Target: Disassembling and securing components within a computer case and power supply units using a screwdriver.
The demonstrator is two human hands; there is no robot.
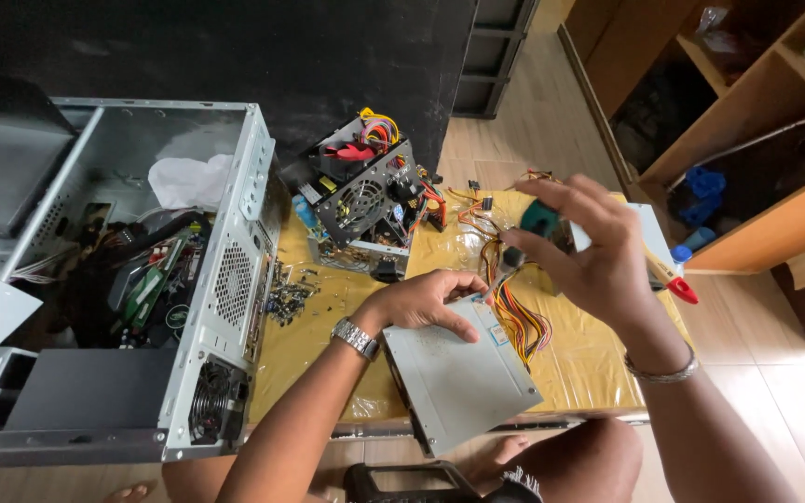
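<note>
Our left hand (426, 300) fingers press flat on the grey metal power-supply box (458, 373); right hand (593, 247) fingers clamp a green-handled screwdriver (538, 222) above them. The tip could slip off and nick the coloured wire bundle (519, 321).

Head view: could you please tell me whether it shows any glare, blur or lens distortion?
Head view: glare on the yellow plastic table cover; the right hand on the green-handled screwdriver looks slightly soft; the open computer case bows with wide-angle distortion; the left hand is sharp.
</note>
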